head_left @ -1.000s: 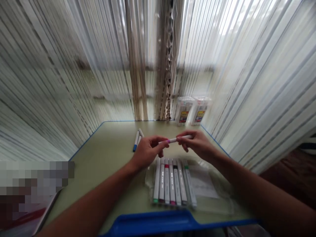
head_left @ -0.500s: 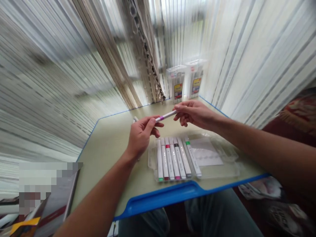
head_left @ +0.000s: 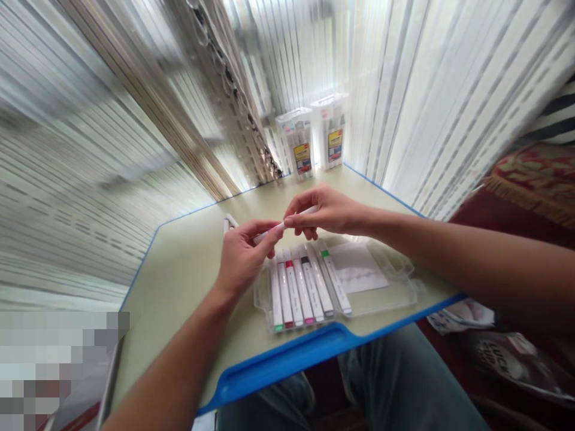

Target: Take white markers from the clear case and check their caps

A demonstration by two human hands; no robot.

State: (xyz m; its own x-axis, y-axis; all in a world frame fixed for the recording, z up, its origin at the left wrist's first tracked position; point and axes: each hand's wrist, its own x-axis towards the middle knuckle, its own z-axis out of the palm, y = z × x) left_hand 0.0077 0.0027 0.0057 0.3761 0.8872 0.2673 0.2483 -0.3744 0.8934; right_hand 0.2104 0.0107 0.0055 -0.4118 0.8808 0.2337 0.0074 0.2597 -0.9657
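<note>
A white marker (head_left: 309, 211) is held level between both hands above the table. My left hand (head_left: 245, 254) is closed round its left end. With fingers pinched near its middle, my right hand (head_left: 321, 211) grips the other part; whether cap and body are apart I cannot tell. Below them lies an open clear plastic case (head_left: 265, 302) with several white markers (head_left: 299, 293) in a row, showing green, red, black and pink ends or bands. A green-banded marker (head_left: 336, 284) lies slanted at the row's right, beside a white paper (head_left: 359, 269) in the case.
Two clear cases of markers (head_left: 302, 157) (head_left: 333, 140) stand upright at the table's far edge, by the string curtain (head_left: 359, 78). More white markers (head_left: 230, 222) lie behind my left hand. The table (head_left: 179, 287) has a blue rim and a front trough (head_left: 283, 362).
My right hand has slid left along the marker, closer to my left hand, and now covers its purple band. The camera view has shifted a little to the right.
</note>
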